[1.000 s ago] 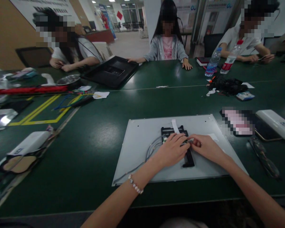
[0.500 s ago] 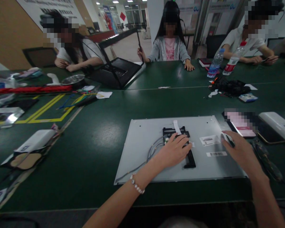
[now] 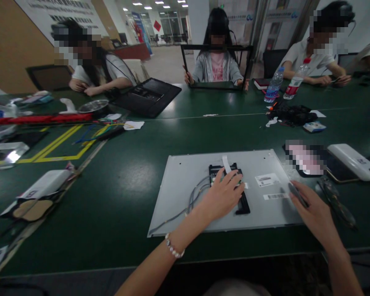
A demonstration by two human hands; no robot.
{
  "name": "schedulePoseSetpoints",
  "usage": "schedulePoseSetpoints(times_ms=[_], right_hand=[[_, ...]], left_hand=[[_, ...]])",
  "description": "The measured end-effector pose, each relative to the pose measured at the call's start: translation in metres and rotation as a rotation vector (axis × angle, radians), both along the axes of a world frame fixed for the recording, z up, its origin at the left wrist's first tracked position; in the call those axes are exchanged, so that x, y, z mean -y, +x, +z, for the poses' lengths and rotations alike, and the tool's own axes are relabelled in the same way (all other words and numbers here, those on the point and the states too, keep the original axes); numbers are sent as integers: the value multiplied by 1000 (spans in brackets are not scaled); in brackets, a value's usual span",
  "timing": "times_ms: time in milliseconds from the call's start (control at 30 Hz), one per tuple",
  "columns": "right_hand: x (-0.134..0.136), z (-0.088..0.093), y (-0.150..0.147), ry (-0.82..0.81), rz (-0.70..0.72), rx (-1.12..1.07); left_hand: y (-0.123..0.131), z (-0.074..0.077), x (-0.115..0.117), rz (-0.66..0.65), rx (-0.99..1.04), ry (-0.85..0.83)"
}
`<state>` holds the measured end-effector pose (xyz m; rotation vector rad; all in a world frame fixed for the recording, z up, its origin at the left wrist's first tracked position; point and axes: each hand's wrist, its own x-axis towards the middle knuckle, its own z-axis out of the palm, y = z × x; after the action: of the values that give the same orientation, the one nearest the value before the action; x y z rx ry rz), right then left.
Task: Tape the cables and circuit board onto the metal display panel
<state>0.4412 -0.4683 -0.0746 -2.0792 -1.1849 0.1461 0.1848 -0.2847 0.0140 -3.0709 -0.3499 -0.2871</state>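
Note:
A flat pale-grey panel (image 3: 181, 181), with white labels on its face, lies on the table before me. On its middle sits a black plastic bracket (image 3: 243, 207) around a small circuit board, mostly covered by my hand. A white strip (image 3: 226, 164) sticks up at its top, and grey cables (image 3: 189, 201) run from it toward the lower left. My left hand (image 3: 225, 191) rests over the bracket with fingers spread. At the panel's right edge, my right hand (image 3: 313, 209) is closed on a small slim dark-grey object (image 3: 298, 194) whose kind I cannot make out.
Right of the panel lie a phone (image 3: 305, 158), a white power bank (image 3: 354, 161) and eyeglasses (image 3: 337, 203). Bottles (image 3: 274, 84) and black cables (image 3: 291, 115) are farther back. Across the table, a person holds a black frame (image 3: 216, 87) near a black panel (image 3: 148, 96).
My right hand has moved slightly down along the panel's edge with its object. My left hand stays over the bracket. Opposite, the person has lifted the black frame upright, away from the black panel.

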Motion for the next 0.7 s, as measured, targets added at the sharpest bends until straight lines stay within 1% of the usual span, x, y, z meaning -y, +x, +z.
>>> schedulePoseSetpoints(times_ms=[100,167,267,367,467,533,600,700], right_hand=[[-1,2,-6,-22,-15,32],[-2,4,-8,-18,-5,58],[-3,7,-11,3,12,98],[-3,7,-14,8,23,112],[-3,5,-16,8,25,109],[-3,2,-16,13,35,100],[-2,0,-16,25,43,69],[-2,-1,-18,45,48,-14]], left_hand=[[-2,1,32,106,50,-74],[1,-3,58,122,100,-154],[14,-17,95,110,157,-244],[35,-34,122,133,165,-232],[55,-48,138,157,172,-188],[65,-53,143,185,167,-163],[69,-55,146,208,163,-143],[69,-53,148,251,154,-111]])
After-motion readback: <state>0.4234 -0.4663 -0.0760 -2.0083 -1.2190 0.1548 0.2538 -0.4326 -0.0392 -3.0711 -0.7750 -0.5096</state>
